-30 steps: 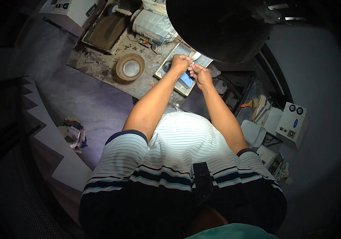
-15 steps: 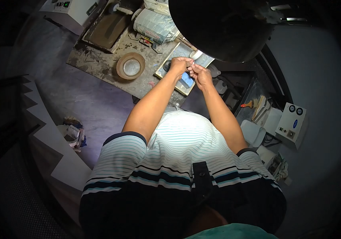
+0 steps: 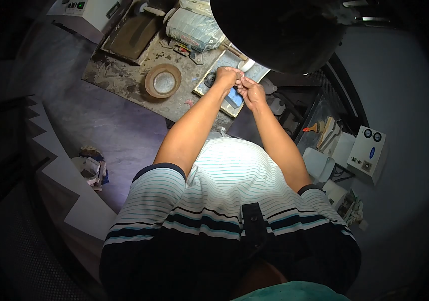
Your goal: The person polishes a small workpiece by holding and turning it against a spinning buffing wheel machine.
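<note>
My left hand point(image 3: 228, 78) and my right hand point(image 3: 252, 92) meet at their fingertips over a shallow tray point(image 3: 199, 91). Both are pinched closed on something small and pale, too tiny to make out. A white wheel point(image 3: 246, 65) on a spindle is just beyond the fingertips. Under my hands, a blue block point(image 3: 235, 98) lies in the tray, and a dark round disc point(image 3: 209, 79) is beside my left hand. The spindle leads to a plastic-wrapped motor point(image 3: 192, 31).
A brown bowl point(image 3: 163, 81) stands on the stained bench point(image 3: 124, 86), near a dark basin point(image 3: 133, 37). A black round shape point(image 3: 279, 30) hangs above. At right are a brush point(image 3: 315, 127) and a white box with gauges point(image 3: 367, 155).
The hands stay together at the wheel, with slight shifts of the fingers and right wrist. The whole view has moved slightly.
</note>
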The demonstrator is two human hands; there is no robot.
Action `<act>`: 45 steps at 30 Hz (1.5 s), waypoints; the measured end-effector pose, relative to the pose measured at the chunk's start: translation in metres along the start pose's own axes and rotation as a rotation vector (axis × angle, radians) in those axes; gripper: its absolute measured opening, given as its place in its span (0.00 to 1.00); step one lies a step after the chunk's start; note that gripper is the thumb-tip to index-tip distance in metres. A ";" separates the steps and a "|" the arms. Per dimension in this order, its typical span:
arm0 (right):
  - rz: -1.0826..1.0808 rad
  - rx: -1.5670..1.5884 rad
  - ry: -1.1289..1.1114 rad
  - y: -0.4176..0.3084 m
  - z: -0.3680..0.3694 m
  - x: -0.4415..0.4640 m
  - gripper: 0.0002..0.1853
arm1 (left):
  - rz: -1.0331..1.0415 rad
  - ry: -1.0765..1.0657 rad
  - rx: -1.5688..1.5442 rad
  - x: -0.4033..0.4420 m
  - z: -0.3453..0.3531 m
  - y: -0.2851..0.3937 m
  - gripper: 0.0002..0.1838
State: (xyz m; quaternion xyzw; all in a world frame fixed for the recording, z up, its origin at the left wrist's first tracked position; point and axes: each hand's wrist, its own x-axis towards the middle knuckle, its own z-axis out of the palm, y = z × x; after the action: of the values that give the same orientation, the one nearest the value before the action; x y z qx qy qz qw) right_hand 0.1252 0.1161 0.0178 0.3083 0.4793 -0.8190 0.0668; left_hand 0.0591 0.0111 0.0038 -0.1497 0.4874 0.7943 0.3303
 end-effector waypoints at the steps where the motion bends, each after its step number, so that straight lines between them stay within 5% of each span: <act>1: 0.000 -0.002 0.015 -0.001 0.001 0.001 0.08 | -0.007 0.001 0.000 0.002 -0.001 0.000 0.01; 21: -0.226 -0.570 0.209 -0.002 0.015 0.021 0.08 | -0.071 0.016 -0.177 0.047 -0.009 -0.025 0.09; 26: -0.489 -1.125 0.319 0.011 -0.001 0.027 0.09 | -0.081 0.042 -0.212 0.032 -0.008 -0.013 0.09; 29: -0.571 -1.200 0.337 0.008 0.006 0.013 0.09 | -0.056 0.002 -0.205 0.026 -0.008 -0.012 0.07; 33: -0.536 -1.116 0.374 0.007 0.017 -0.002 0.09 | -0.026 0.009 -0.110 0.018 -0.005 -0.011 0.05; 35: -0.370 -0.653 0.282 0.011 0.015 0.000 0.08 | 0.030 -0.018 -0.049 0.011 -0.004 -0.009 0.03; 38: -0.230 -0.374 0.180 0.007 0.012 0.001 0.08 | 0.069 0.059 0.000 -0.007 0.004 0.011 0.03; 45: -0.089 -0.151 0.167 0.001 0.017 -0.007 0.07 | 0.098 0.001 0.013 -0.001 0.000 0.008 0.04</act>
State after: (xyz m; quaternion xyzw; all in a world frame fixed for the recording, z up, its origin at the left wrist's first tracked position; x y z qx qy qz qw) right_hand 0.1233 0.1004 0.0271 0.3481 0.5567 -0.7542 0.0131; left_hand 0.0546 0.0087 0.0099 -0.1242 0.4994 0.8063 0.2917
